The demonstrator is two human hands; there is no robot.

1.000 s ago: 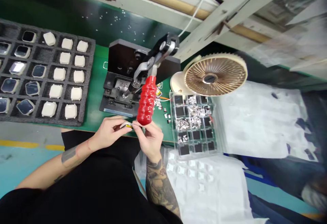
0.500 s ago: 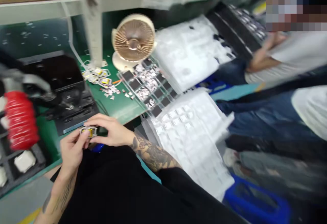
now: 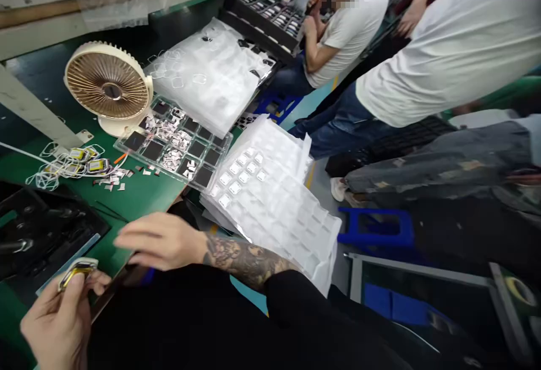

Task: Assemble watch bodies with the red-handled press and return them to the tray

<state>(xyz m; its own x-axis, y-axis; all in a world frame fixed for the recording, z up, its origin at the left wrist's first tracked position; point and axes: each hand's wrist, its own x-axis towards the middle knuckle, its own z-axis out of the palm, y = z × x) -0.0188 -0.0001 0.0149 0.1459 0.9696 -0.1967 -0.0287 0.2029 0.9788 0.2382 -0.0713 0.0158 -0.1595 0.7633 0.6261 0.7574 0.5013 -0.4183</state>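
At the lower left, my left hand (image 3: pixel 63 313) pinches a small silver-rimmed device case with a yellow part inside (image 3: pixel 79 271) between thumb and fingers. My right hand (image 3: pixel 163 240) is apart from it, over the front edge of the green bench, fingers stretched out and nothing seen in them. Beyond the hands lie a tangle of white frames with yellow battery-like cells (image 3: pixel 91 161) and several loose small white pieces (image 3: pixel 116 178). A clear compartment tray (image 3: pixel 196 149) holds more small white pieces and dark squares.
A beige fan (image 3: pixel 110 85) stands behind the tray. White sheeting (image 3: pixel 207 71) and a stack of white moulded trays (image 3: pixel 270 206) lie to the right. A black fixture (image 3: pixel 42 229) sits at left. Co-workers in white shirts (image 3: pixel 448 49) and blue stools (image 3: pixel 376 226) are further right.
My right hand has let go of the device case and moved away to the right; my left hand keeps it, lower in view. The camera has turned right.
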